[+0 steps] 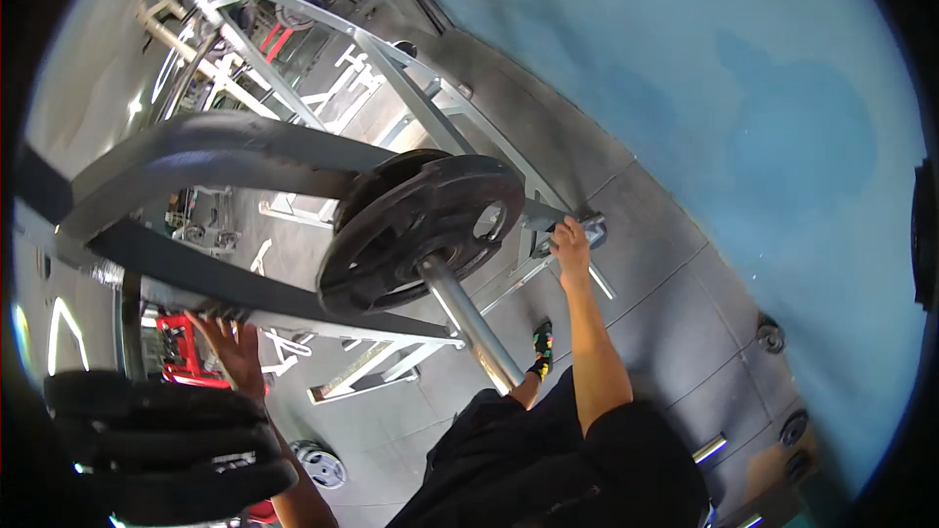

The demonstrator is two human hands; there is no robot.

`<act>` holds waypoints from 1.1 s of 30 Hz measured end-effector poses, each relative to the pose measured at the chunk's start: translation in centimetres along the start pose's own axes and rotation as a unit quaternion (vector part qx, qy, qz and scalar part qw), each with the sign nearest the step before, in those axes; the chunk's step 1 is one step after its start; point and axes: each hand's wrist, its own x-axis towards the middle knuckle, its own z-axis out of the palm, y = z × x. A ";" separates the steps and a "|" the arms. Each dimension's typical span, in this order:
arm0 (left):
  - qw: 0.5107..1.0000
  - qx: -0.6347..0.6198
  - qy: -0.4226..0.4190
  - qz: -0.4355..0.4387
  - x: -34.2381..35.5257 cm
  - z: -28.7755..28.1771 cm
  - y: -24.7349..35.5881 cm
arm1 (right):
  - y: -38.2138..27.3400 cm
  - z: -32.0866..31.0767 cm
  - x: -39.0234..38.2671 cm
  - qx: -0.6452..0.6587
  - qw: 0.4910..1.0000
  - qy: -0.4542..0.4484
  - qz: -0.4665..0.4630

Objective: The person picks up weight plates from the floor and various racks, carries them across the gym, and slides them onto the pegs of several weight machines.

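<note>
A large black weight plate (460,225) sits on a silver metal sleeve (474,328) in front of me, with another dark plate partly hidden behind it. My left hand (235,352) is at the lower left, its fingers spread and the tips up against the underside of a thick grey beam (264,293). To the right of the plate, my right hand (571,249) is stretched forward, fingers slightly bent and apart. It overlaps the end of the machine's grey frame (543,213); whether it touches is unclear. Black plates (161,450) stand close by at the lower left, covering part of my left forearm.
A blue wall (704,68) runs along the right. Small plates (771,335) lie on the grey tiled floor (675,303) beside it. A silver-rimmed plate (321,466) is low on the left. Further machines, one with red parts (181,347), stand on the far left.
</note>
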 end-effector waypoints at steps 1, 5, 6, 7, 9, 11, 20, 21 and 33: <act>0.997 -0.073 0.008 -0.037 0.2 0.4 0.1 | -3.8 2.2 -2.1 0.018 0.996 -0.022 -0.079; 0.998 -0.018 0.043 0.050 -6.8 10.8 -0.8 | -19.3 11.1 -11.1 -0.048 0.930 -0.144 -0.334; 0.990 0.124 -0.006 0.066 -8.9 14.4 2.6 | -21.1 12.3 -11.9 -0.104 0.907 -0.154 -0.377; 0.997 0.003 -0.037 0.069 -9.6 17.6 6.1 | -22.4 13.0 -11.6 -0.109 0.903 -0.159 -0.383; 0.994 -0.095 -0.056 -0.007 -8.6 20.1 9.0 | -24.3 13.6 -11.3 -0.174 0.889 -0.187 -0.381; 1.000 -0.009 0.009 -0.004 -7.8 19.5 8.8 | -26.5 13.1 -11.8 -0.261 0.881 -0.235 -0.317; 0.952 -0.041 -0.305 -0.002 -15.8 13.2 14.2 | -34.7 0.3 -19.4 -0.541 0.700 -0.452 -0.114; 0.944 -0.065 -0.323 0.003 -16.9 13.0 14.6 | -35.5 -0.8 -21.8 -0.548 0.707 -0.440 -0.078; 0.936 0.044 -0.347 0.025 -14.5 20.7 12.3 | -24.2 -12.0 -28.6 -0.583 0.781 -0.213 0.074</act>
